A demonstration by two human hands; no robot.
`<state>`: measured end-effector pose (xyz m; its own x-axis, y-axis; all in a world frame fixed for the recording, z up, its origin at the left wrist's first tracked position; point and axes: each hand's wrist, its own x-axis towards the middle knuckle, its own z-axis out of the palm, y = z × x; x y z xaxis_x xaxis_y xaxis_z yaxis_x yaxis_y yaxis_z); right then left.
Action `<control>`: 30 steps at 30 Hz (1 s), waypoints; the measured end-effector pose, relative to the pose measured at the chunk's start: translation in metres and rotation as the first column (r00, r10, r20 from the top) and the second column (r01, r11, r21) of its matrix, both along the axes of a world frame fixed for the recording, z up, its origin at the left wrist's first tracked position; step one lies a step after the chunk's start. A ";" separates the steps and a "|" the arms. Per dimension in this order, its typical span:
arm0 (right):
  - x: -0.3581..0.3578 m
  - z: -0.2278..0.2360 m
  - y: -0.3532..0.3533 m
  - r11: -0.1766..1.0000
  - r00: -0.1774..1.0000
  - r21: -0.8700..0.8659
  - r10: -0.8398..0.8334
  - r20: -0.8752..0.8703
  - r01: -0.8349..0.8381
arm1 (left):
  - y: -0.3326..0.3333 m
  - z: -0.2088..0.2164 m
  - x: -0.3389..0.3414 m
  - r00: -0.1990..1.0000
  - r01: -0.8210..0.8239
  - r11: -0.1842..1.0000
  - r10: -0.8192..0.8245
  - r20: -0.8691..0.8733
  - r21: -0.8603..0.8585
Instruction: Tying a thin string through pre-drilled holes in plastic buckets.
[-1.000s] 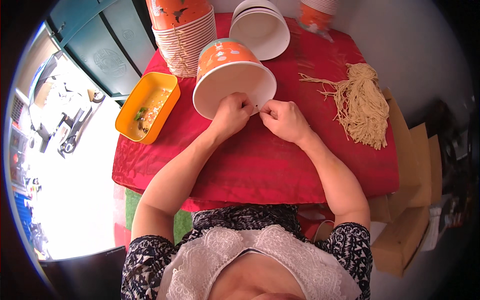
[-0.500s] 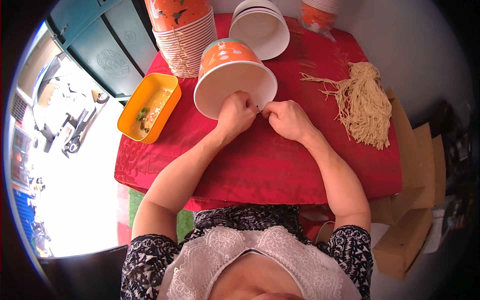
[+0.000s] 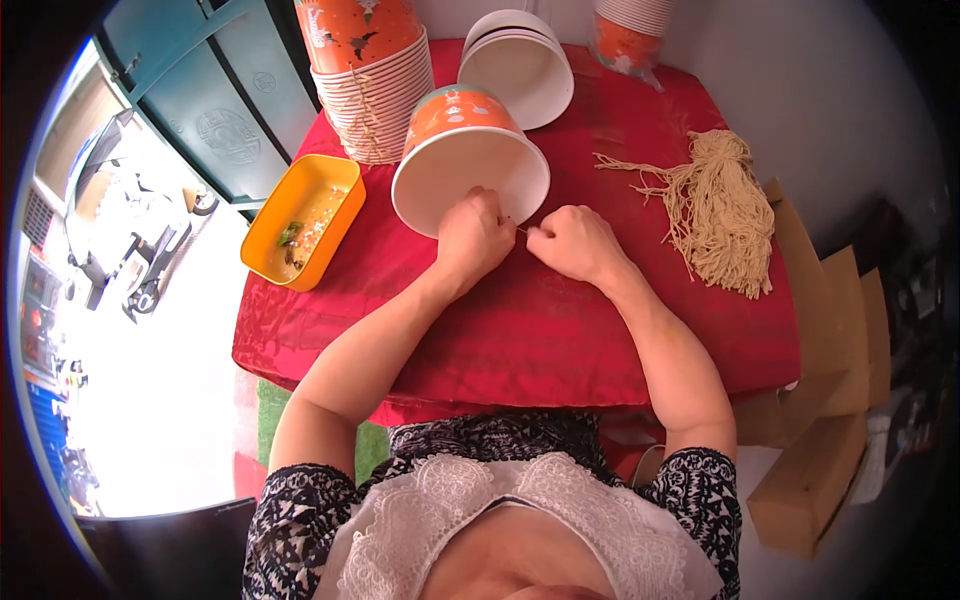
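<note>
An orange-printed paper bucket [image 3: 420,185] lies tilted on its side, its white mouth facing me. My left hand [image 3: 476,238] is closed at the lower rim of that mouth, its fingertips partly hidden by the hand itself. Just to the right, my right hand [image 3: 578,245] is closed in a pinch, apart from the rim. A thin strand seems to run across the small gap between both hands, too fine to name. At the right of the table lies a bundle of beige string [image 3: 725,215], its loose ends trailing left.
A red cloth [image 3: 560,350] covers the table. A yellow tray [image 3: 345,215] with small bits inside stands left. Behind are stacked orange buckets [image 3: 375,100], white-mouthed buckets [image 3: 520,75] and a bagged stack [image 3: 630,40]. Cardboard boxes [image 3: 815,475] stand at the right.
My right hand has drawn slightly away from my left hand and the bucket rim, widening the gap. My left hand stays at the rim. The view has shifted a little.
</note>
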<state>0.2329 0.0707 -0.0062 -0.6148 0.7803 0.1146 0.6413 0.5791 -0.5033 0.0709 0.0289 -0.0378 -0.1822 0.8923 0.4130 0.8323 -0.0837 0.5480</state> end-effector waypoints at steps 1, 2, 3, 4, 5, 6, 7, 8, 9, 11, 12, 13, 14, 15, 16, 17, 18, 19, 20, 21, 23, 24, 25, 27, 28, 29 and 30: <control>-0.001 0.002 0.001 0.993 0.994 -0.034 -0.113 0.006 0.113 | -0.001 -0.002 0.000 1.000 0.002 0.999 -0.002 -0.012 0.044; -0.003 0.001 0.005 0.984 0.987 -0.082 -0.160 0.019 0.161 | -0.003 -0.004 -0.001 1.000 -0.003 0.999 0.004 -0.009 0.051; -0.002 -0.003 0.008 0.984 0.986 -0.072 -0.163 0.021 0.164 | -0.002 -0.003 0.002 1.000 0.011 0.997 -0.009 -0.025 0.077; -0.003 -0.010 0.010 0.981 0.977 -0.021 -0.192 -0.091 0.191 | -0.003 -0.003 0.003 0.999 0.018 0.994 -0.014 -0.042 0.103; -0.005 -0.015 0.013 0.975 0.956 0.027 -0.212 -0.204 0.221 | -0.003 -0.003 0.004 0.999 0.014 0.993 -0.009 -0.040 0.113; -0.007 -0.018 0.013 0.976 0.957 0.033 -0.204 -0.204 0.215 | -0.005 -0.002 0.004 0.999 0.043 0.994 -0.041 -0.028 0.102; -0.009 -0.021 0.014 0.983 0.950 0.035 -0.167 -0.265 0.183 | -0.008 -0.001 0.004 0.997 0.074 0.993 -0.072 -0.017 0.092; -0.010 -0.022 0.015 0.988 0.937 0.038 -0.130 -0.326 0.150 | -0.011 0.000 0.005 0.998 0.069 0.993 -0.067 -0.019 0.100; -0.011 -0.020 0.016 0.988 0.936 0.046 -0.125 -0.330 0.148 | -0.015 0.003 0.005 0.994 0.110 0.989 -0.111 0.009 0.101; -0.008 -0.013 0.017 0.968 0.912 0.138 -0.144 -0.385 0.211 | -0.029 0.009 0.007 0.980 0.194 0.976 -0.198 0.032 0.099; -0.007 -0.003 0.013 0.963 0.905 0.158 -0.139 -0.403 0.218 | -0.042 0.018 0.008 0.969 0.236 0.962 -0.243 0.037 0.136; -0.004 0.010 0.009 0.958 0.897 0.176 -0.133 -0.421 0.225 | -0.056 0.031 0.011 0.957 0.278 0.945 -0.288 0.039 0.170; 0.000 0.016 0.008 0.949 0.878 0.220 -0.101 -0.468 0.226 | -0.070 0.045 0.012 0.924 0.377 0.911 -0.383 0.006 0.168; 0.003 0.022 0.010 0.930 0.860 0.301 -0.027 -0.510 0.208 | -0.084 0.061 0.013 0.897 0.439 0.887 -0.442 -0.011 0.148; 0.006 0.027 0.011 0.905 0.839 0.380 0.050 -0.543 0.192 | -0.097 0.074 0.012 0.868 0.496 0.860 -0.497 -0.025 0.124; 0.008 0.037 0.010 0.862 0.858 0.480 0.115 -0.501 0.164 | -0.109 0.086 0.007 0.845 0.535 0.836 -0.525 -0.106 0.122; 0.009 0.047 0.007 0.860 0.856 0.481 0.112 -0.505 0.171 | -0.117 0.099 0.004 0.836 0.543 0.830 -0.519 -0.180 0.130; 0.011 0.056 0.005 0.840 0.862 0.530 0.175 -0.475 0.121 | -0.125 0.110 -0.001 0.822 0.553 0.822 -0.512 -0.251 0.135; 0.013 0.064 0.002 0.815 0.866 0.575 0.236 -0.441 0.071 | -0.130 0.122 -0.010 0.771 0.574 0.818 -0.526 -0.359 0.037; 0.014 0.071 0.000 0.814 0.867 0.575 0.227 -0.443 0.080 | -0.134 0.137 -0.011 0.730 0.573 0.820 -0.515 -0.449 -0.010; 0.014 0.080 -0.003 0.838 0.849 0.541 0.332 -0.411 -0.066 | -0.137 0.158 -0.013 0.597 0.564 0.813 -0.523 -0.609 -0.145; 0.013 0.083 -0.006 0.839 0.849 0.541 0.328 -0.415 -0.060 | -0.137 0.161 -0.013 0.592 0.567 0.810 -0.526 -0.611 -0.148; 0.012 0.086 -0.009 0.842 0.862 0.529 0.343 -0.372 -0.106 | -0.137 0.163 -0.012 0.514 0.596 0.783 -0.544 -0.664 -0.180; 0.012 0.090 -0.014 0.847 0.875 0.511 0.352 -0.333 -0.146 | -0.139 0.168 -0.010 0.356 0.594 0.773 -0.501 -0.789 -0.222; 0.012 0.091 -0.015 0.824 0.871 0.539 0.385 -0.307 -0.174 | -0.139 0.170 -0.009 0.351 0.598 0.769 -0.505 -0.789 -0.226; 0.013 0.093 -0.018 0.800 0.865 0.564 0.416 -0.280 -0.202 | -0.138 0.173 -0.010 0.300 0.593 0.747 -0.551 -0.779 -0.300; 0.012 0.096 -0.024 0.803 0.866 0.562 0.413 -0.282 -0.200 | -0.138 0.174 -0.011 0.252 0.581 0.724 -0.594 -0.764 -0.371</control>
<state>0.2451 0.0462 0.0899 -0.6360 0.3232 0.7008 0.2091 0.9463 -0.2467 0.0595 -0.1091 0.1359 0.7923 0.6095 0.0262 0.5852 -0.7471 -0.3153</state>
